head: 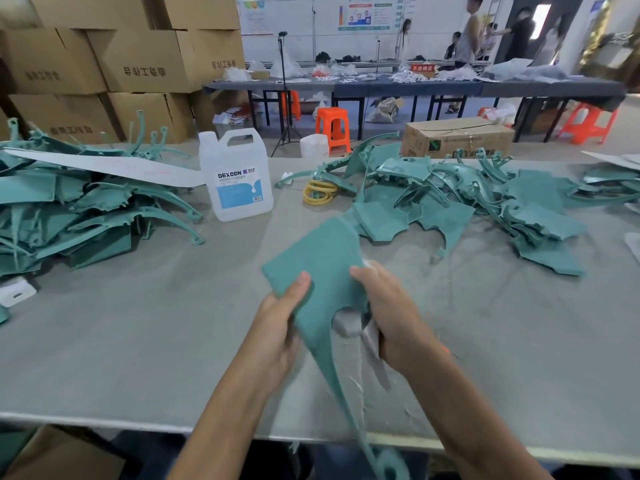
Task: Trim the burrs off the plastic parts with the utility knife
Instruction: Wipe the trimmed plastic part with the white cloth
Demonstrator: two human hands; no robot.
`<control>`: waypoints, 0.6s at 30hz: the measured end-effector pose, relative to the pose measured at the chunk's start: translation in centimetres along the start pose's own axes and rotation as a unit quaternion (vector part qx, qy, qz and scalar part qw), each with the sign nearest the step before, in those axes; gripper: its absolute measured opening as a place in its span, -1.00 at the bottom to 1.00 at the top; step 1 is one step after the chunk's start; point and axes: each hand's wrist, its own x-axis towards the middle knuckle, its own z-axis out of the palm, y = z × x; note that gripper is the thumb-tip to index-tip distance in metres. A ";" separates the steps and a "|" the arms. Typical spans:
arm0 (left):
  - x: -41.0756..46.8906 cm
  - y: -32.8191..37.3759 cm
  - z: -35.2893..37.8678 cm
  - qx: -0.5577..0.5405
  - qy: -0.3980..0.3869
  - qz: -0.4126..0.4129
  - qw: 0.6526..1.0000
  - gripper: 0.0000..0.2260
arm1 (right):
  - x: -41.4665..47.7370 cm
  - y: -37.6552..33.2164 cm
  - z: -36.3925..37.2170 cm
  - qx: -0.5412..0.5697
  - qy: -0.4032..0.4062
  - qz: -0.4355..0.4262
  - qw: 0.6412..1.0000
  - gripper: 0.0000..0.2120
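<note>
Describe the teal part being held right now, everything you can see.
The teal part is a flat, matte plastic panel with a curved notch and a long thin arm ending in a ring past the table edge. It is held tilted above the table. The left hand pinches its left edge; the right hand thumbs its right edge while gripping a blurred grey tool.

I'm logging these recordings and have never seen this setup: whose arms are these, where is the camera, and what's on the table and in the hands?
No machine here: a person works with bare hands, and the single picture comes from a camera worn on their head, looking down. The left hand grips a teal plastic part by its edge. The right hand has its thumb on the same part and curls round a grey object, likely the knife, though blurred. On the grey table lie piles of similar teal parts, a white jug and yellow rings.
</note>
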 end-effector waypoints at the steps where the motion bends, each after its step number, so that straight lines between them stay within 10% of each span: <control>1: 0.1 0.3 0.2 -0.050 -0.003 -0.020 0.999 -0.56 | -0.4 0.6 0.2 -0.064 -0.015 -0.008 0.998 -0.68; 4: -0.1 1.7 0.0 -0.145 0.003 -0.017 0.989 -0.62 | -0.9 1.5 -0.8 -0.257 -0.001 -0.046 0.965 -0.29; 10: -1.8 2.8 0.3 -0.029 0.000 0.038 0.999 -0.79 | 1.1 -4.4 -2.4 -0.154 0.183 -0.201 0.950 -0.88; 18: -2.1 2.0 3.5 -0.060 -0.021 -0.040 0.997 -0.32 | -4.5 -1.5 4.6 -0.282 -0.133 -0.250 0.917 -0.49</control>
